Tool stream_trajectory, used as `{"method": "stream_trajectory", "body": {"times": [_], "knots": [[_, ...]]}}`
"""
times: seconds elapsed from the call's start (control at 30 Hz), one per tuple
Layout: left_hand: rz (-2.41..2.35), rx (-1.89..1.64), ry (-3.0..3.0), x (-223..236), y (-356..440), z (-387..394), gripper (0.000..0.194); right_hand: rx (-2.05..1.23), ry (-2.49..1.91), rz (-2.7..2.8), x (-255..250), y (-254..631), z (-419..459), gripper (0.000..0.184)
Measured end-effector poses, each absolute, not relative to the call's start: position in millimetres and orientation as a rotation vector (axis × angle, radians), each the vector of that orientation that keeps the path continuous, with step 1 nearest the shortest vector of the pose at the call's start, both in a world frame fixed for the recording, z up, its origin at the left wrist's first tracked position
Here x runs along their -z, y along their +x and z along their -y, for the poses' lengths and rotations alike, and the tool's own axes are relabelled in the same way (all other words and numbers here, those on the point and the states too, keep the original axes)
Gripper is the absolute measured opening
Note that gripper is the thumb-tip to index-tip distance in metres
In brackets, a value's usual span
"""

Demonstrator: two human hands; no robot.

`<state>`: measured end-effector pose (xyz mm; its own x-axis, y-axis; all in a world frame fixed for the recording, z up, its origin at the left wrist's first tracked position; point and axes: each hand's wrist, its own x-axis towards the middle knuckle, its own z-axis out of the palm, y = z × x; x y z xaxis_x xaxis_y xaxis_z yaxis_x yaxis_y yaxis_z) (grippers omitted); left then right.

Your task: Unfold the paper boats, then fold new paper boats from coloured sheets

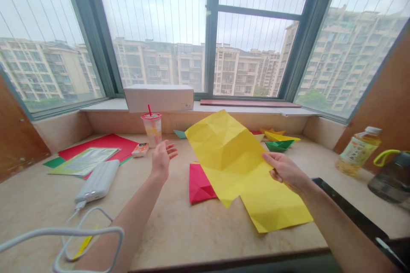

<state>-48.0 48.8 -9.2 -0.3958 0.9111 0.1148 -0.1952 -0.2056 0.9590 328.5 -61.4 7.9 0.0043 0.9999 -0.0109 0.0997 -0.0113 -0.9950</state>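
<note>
Over the mottled, stone-like bench point(166, 239), a creased, rectangular yellow sheet point(224, 145) slants in the air, its edge pinched between the closed fingers of the right hand point(286, 170). A clear bottle point(357, 151) holds amber liquid point(346, 167); the plastic cup point(151, 130) (red straw point(149, 110) upright) stands beside the left hand point(160, 160), its parted fingers gripping nothing.

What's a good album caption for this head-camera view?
The right hand holds a creased yellow sheet, the open left hand near a drink cup, with folded paper boats beyond.
</note>
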Motion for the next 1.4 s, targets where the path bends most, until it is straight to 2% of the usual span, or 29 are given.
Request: {"method": "stream_trajectory", "body": {"times": [0.07, 0.13, 0.27, 0.4, 0.5, 0.57, 0.6, 0.73, 0.83, 0.97, 1.17, 1.33, 1.4], "knots": [[-1.261, -1.724, 1.108, 11.4, -41.1, -45.5, 0.027, -1.171, -1.372, 1.221, -4.6, 357.2, 80.6, 0.043], [-1.332, -1.676, 1.567, 16.0, -33.3, -40.5, 0.026, -1.158, -1.451, 1.19, 2.3, 383.0, 99.0, 0.043], [-1.217, -1.329, 2.448, 27.6, -18.6, -28.2, 0.022, -1.04, -1.648, 1.201, 20.5, 412.2, 124.7, 0.046], [-1.218, -1.189, 2.541, 36.1, -9.2, -21.2, 0.024, -0.753, -1.941, 1.435, 28.3, 424.3, 138.2, 0.045], [-1.214, -1.16, 2.53, 38.3, -8.5, -21.2, 0.023, -0.257, -2.192, 1.664, 24.8, 425.2, 146.0, 0.041], [-1.201, -1.152, 2.529, 38.4, -9.6, -21.8, 0.023, 0.006, -2.161, 1.809, 19.5, 415.2, 148.8, 0.043], [-1.19, -1.139, 2.531, 38.1, -9.9, -21.8, 0.023, 0.031, -2.06, 1.902, 16.0, 406.3, 148.7, 0.045], [-1.118, -1.04, 2.514, 36.5, -7.8, -18.4, 0.024, -0.238, -1.621, 2.035, -1.8, 356.3, 135.4, 0.046], [-1.068, -0.987, 2.493, 34.8, -5.1, -14.9, 0.025, -0.362, -1.483, 2.15, -8.5, 322.5, 116.8, 0.051], [-1.068, -0.928, 2.516, 33.4, -5.1, -14.0, 0.028, -0.417, -1.57, 2.382, 5.9, 294.3, 101.0, 0.069], [-1.006, -0.976, 2.46, 34.9, -7.0, -17.9, 0.026, -0.626, -1.592, 2.566, 19.6, 289.6, 90.7, 0.066], [-0.958, -0.888, 2.545, 32.5, -6.6, -14.1, 0.027, -0.354, -1.912, 2.24, 27.9, 297.3, 64.8, 0.064], [-0.898, -0.809, 2.594, 32.6, -6.7, -11.3, 0.03, -0.352, -2.013, 2.222, 41.7, 298.8, 57.7, 0.067]]}}
